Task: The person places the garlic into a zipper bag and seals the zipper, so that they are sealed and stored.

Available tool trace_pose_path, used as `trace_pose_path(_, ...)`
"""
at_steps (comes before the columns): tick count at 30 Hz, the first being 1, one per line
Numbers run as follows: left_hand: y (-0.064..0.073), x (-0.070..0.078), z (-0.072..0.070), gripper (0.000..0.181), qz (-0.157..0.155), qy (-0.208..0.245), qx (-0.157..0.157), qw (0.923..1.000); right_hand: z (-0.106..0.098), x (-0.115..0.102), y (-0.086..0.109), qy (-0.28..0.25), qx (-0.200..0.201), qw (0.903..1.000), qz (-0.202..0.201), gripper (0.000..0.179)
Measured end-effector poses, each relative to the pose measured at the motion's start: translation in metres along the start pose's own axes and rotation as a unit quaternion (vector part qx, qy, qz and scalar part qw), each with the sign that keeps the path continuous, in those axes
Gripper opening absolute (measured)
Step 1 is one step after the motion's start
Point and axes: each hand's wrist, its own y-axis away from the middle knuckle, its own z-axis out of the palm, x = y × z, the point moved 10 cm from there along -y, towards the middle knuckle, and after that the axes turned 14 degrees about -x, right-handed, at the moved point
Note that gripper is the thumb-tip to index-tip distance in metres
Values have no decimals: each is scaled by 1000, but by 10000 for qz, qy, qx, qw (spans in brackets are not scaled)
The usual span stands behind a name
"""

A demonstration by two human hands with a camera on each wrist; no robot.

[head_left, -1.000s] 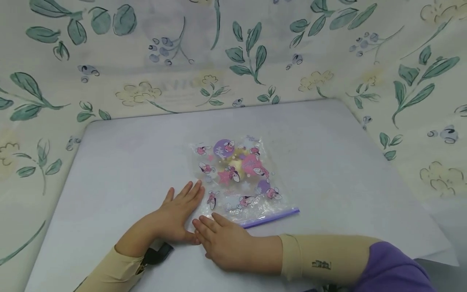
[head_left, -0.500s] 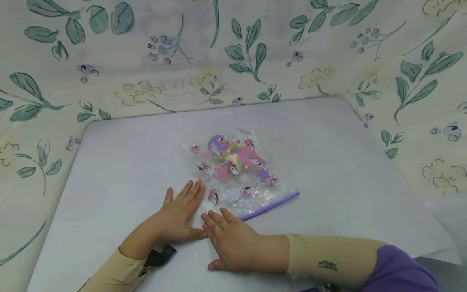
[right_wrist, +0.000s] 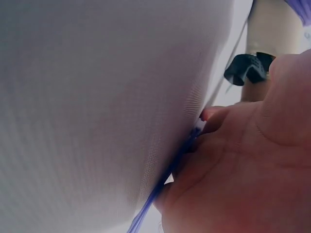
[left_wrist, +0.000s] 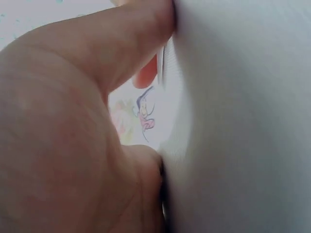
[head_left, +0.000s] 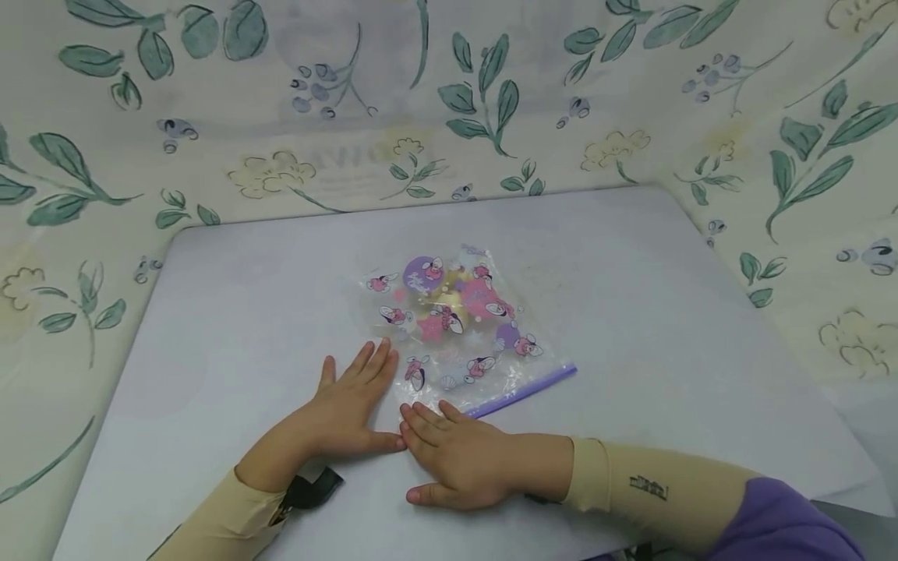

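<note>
A clear zip bag [head_left: 459, 351] printed with pink and purple figures lies flat mid-table in the head view. Something pale yellow [head_left: 449, 302] shows through it; its kind is unclear. Along the bag's near edge runs a purple zip strip [head_left: 525, 391]. My left hand [head_left: 345, 411] rests palm down, fingers spread and straight, fingertips at the bag's left edge. The right hand [head_left: 466, 461] lies flat over the near left corner, covering the strip's left end. In the right wrist view the strip [right_wrist: 165, 179] passes under its fingers. Both thumbs point inward.
A white table [head_left: 231, 312] carries the bag. Behind and beside it hangs a cloth [head_left: 393, 117] with printed leaves and flowers. A black strap [head_left: 313, 489] sits at my left wrist.
The bag has turned slightly, its zip's right end swinging away from me. My right hand has slid right and its thumb has spread out. The left hand has shifted slightly right.
</note>
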Motion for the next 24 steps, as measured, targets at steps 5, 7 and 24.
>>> trace_pose_path(5, -3, -2, 1, 120, -52, 35, -75, 10000, 0, -1, -1, -29, -89, 9998, 157, 86)
trace_pose_path(7, -3, -1, 1, 119, -81, 47, -105, 9999, 0, -2, -2, 269, -113, 9989, 368, 87)
trace_pose_path(24, -4, 2, -3, 119, -304, 91, -478, 9984, -35, -37, -18, 3903, 785, 9170, 269, 25)
